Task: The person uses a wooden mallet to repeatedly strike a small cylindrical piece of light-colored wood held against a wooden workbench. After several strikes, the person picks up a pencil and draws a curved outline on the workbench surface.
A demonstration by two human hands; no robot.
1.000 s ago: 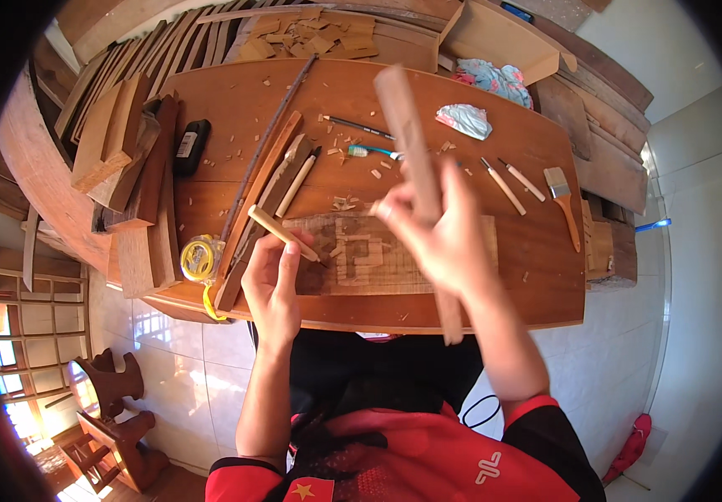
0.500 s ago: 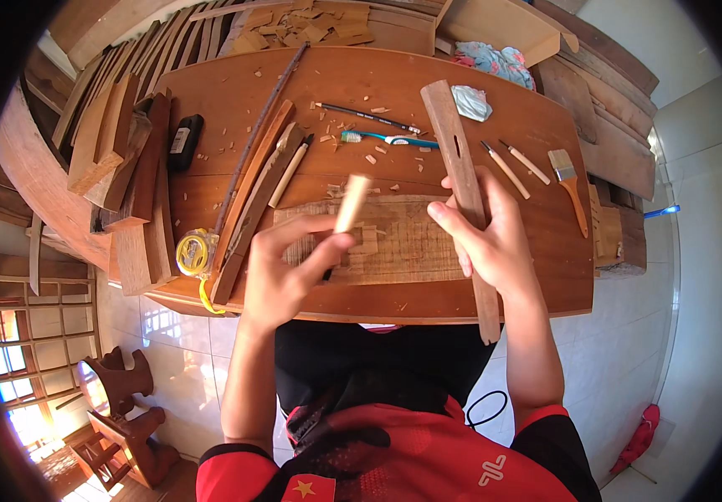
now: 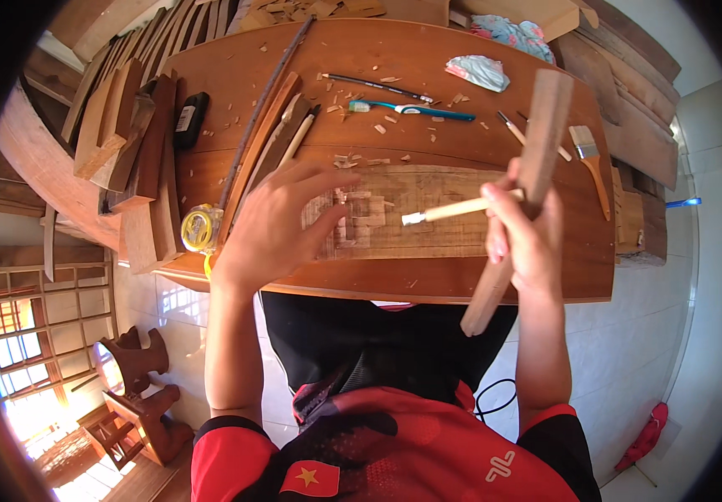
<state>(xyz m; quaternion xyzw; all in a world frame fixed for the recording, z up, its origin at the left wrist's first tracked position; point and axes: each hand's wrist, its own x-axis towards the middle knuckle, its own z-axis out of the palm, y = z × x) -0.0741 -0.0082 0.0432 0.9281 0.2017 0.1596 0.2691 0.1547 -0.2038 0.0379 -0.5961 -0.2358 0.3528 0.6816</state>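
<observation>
Left hand (image 3: 273, 222): spread, empty, at nine o'clock
Carved board (image 3: 398, 186): rough brown, flat on table (image 3: 444, 274), squarish patch toward nine o'clock
Carving tool (image 3: 453, 207): slim pale handle, bright tip
Right hand (image 3: 534, 238): curled round tool and bar (image 3: 545, 121)
Bar: brown, squared, tilted one o'clock to seven

The left hand (image 3: 269, 226) is partly covering the carved board (image 3: 415, 238); the wooden bar (image 3: 544, 117) is hiding (partly) a slim tool (image 3: 512, 129).

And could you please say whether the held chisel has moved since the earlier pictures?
Yes: the held chisel moved rightward relative to the carved board, from left hand to right hand.
</observation>
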